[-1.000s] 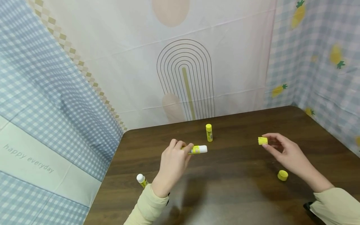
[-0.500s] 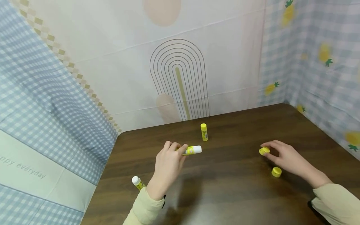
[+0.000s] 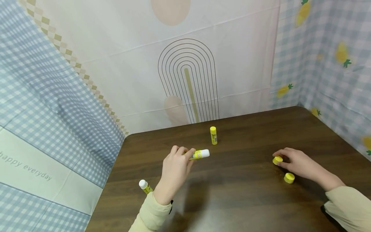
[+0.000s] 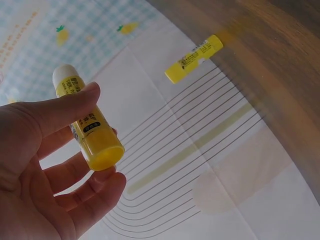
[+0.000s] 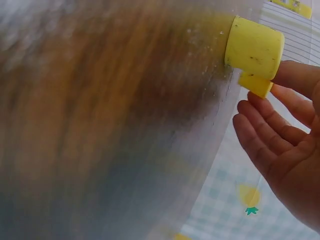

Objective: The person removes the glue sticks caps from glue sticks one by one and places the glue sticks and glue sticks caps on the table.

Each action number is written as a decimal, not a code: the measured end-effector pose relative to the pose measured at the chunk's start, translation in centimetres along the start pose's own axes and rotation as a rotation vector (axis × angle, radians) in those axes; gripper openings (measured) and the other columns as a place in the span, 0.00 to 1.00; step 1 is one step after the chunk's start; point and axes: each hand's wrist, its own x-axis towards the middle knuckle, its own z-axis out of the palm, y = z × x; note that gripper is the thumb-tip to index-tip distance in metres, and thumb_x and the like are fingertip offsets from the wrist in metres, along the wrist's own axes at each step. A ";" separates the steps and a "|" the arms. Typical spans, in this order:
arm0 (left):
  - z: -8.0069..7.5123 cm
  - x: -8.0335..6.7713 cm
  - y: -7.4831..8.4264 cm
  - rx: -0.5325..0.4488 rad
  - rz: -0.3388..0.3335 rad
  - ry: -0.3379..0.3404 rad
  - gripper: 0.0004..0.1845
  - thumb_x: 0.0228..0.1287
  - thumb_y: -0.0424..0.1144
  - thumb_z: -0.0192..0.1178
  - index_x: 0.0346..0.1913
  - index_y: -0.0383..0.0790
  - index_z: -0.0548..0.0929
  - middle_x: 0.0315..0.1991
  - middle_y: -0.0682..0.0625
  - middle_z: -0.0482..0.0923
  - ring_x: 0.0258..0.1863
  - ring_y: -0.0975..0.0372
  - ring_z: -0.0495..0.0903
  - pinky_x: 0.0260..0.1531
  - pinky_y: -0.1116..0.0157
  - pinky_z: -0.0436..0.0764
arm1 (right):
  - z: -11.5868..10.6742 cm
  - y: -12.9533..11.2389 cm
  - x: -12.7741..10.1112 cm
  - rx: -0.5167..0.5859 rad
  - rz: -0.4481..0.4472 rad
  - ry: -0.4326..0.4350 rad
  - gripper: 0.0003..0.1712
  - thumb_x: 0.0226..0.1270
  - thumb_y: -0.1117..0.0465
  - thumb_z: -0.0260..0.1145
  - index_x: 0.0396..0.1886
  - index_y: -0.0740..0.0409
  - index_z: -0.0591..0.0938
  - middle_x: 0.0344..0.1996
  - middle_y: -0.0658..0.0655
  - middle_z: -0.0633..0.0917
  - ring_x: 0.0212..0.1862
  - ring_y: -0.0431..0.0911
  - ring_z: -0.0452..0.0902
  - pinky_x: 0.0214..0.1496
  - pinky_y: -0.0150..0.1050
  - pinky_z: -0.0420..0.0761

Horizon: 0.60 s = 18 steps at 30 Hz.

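Note:
My left hand [image 3: 175,166] holds an uncapped glue stick [image 3: 200,154] sideways above the table, its white end pointing right. In the left wrist view, thumb and fingers pinch the middle of its yellow barrel. At the right, my right hand [image 3: 301,164] pinches a yellow glue stick cap [image 3: 277,160] down at the tabletop. A second yellow cap [image 3: 289,178] sits on the table just nearer to me; in the right wrist view this second cap [image 5: 255,47] partly covers the held cap [image 5: 256,86].
A capped yellow glue stick [image 3: 213,135] stands upright toward the back of the brown wooden table [image 3: 240,193]. Another glue stick [image 3: 146,186] with a white top stands at the left, partly hidden by the left sleeve. A patterned cloth [image 3: 130,64] hangs behind the table.
My right hand has lowered its cap from above the table to the tabletop, beside the other cap. The left hand keeps its grip on the glue stick, almost still.

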 end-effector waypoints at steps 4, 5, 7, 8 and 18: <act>0.0 -0.1 -0.1 0.006 -0.016 -0.012 0.22 0.49 0.39 0.80 0.50 0.48 0.90 0.38 0.52 0.85 0.36 0.57 0.76 0.26 0.63 0.82 | 0.1 0.1 0.1 -0.010 -0.012 -0.027 0.17 0.63 0.65 0.71 0.51 0.66 0.84 0.42 0.60 0.83 0.44 0.56 0.81 0.43 0.55 0.81; 0.0 -0.1 -0.1 0.007 -0.020 -0.016 0.22 0.49 0.39 0.80 0.50 0.48 0.89 0.38 0.52 0.85 0.36 0.57 0.76 0.26 0.63 0.82 | 0.1 0.2 0.1 -0.013 -0.015 -0.029 0.17 0.63 0.65 0.71 0.51 0.66 0.84 0.42 0.60 0.83 0.44 0.56 0.82 0.43 0.55 0.81; 0.1 -0.2 -0.1 0.010 -0.024 -0.019 0.22 0.49 0.40 0.80 0.50 0.49 0.89 0.38 0.53 0.85 0.37 0.57 0.76 0.26 0.63 0.82 | 0.1 0.2 0.1 -0.021 -0.018 -0.030 0.17 0.63 0.65 0.72 0.51 0.66 0.84 0.42 0.59 0.83 0.44 0.55 0.82 0.42 0.54 0.82; 0.1 -0.3 -0.1 0.009 -0.025 -0.020 0.22 0.49 0.40 0.80 0.50 0.48 0.89 0.38 0.52 0.85 0.37 0.57 0.76 0.27 0.63 0.82 | 0.1 0.2 0.1 -0.023 -0.021 -0.032 0.17 0.63 0.66 0.72 0.50 0.67 0.84 0.41 0.59 0.83 0.43 0.55 0.82 0.42 0.54 0.82; 0.5 -0.6 -0.3 -0.056 -0.069 -0.010 0.21 0.50 0.40 0.80 0.50 0.46 0.89 0.39 0.52 0.86 0.35 0.57 0.78 0.23 0.61 0.82 | 0.4 0.3 0.3 -0.049 -0.042 -0.040 0.16 0.60 0.68 0.73 0.48 0.68 0.84 0.40 0.60 0.83 0.41 0.55 0.82 0.40 0.53 0.82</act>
